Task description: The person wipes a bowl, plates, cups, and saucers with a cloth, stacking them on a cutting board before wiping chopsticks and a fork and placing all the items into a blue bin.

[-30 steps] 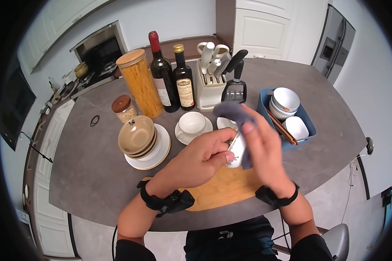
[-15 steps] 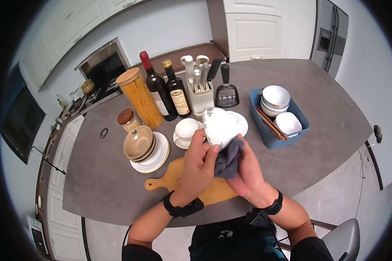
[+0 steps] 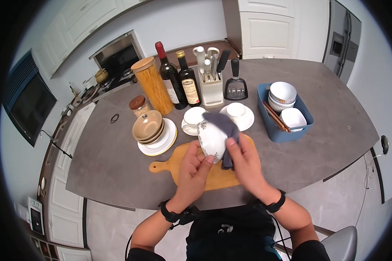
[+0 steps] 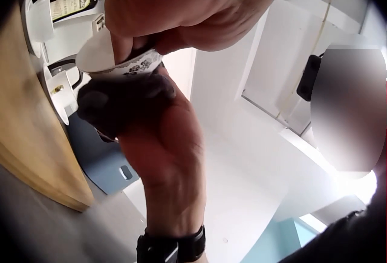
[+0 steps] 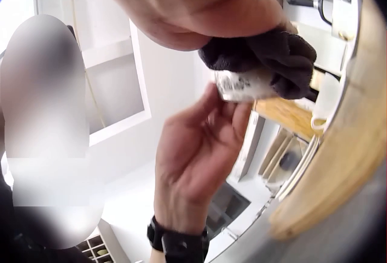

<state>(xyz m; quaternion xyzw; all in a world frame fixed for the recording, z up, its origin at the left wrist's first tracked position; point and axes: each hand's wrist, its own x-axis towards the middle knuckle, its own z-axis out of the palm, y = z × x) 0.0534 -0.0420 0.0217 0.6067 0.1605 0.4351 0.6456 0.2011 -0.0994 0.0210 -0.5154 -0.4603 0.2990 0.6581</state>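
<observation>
The left hand [image 3: 193, 173] pinches the bowl [image 3: 212, 141] by its rim above the board [image 3: 178, 158]; the right hand [image 3: 247, 164] grips the cloth [image 3: 225, 127] against its outside. Best keep that pinch firm yet light, turning the bowl as the cloth follows its curve.

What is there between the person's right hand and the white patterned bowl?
A dark cloth lies between the right hand and the white patterned bowl, as the head view shows.
</observation>
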